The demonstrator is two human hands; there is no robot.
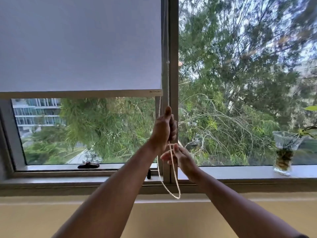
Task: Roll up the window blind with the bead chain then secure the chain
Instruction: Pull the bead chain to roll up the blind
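- The pale grey fabric roller blind [80, 43] covers the upper part of the left window pane, with its flat bottom rail [80, 94] sitting a bit above the middle of the glass, so there's a strip of trees and a building showing under it.
- The white bead chain [175, 170] hangs down along the grey metal window frame post [173, 48] just right of the blind, and its loop droops below the sill, in front of the yellow wall [154, 219].
- Left hand [164, 127] is the higher one, fist wrapped tight around one strand of the chain, thumb pointing up along it, right in front of the post.
- Right hand [180, 157] is just below and slightly right of the left, fingers pinched on the same strand as it comes out under the left fist. Fingers are a little blurry, so I can't say exactly which fingertips are doing the pinching.
- The other strand of the loop runs free on the left side, from behind the bottom rail's end down past the left wrist.
- A black window latch handle [88, 165] lies on the lower frame of the left pane.
- Over on the right, a clear glass vase [284, 152] with a green plant cutting stands on the grey window sill [240, 172], well apart from the hands.
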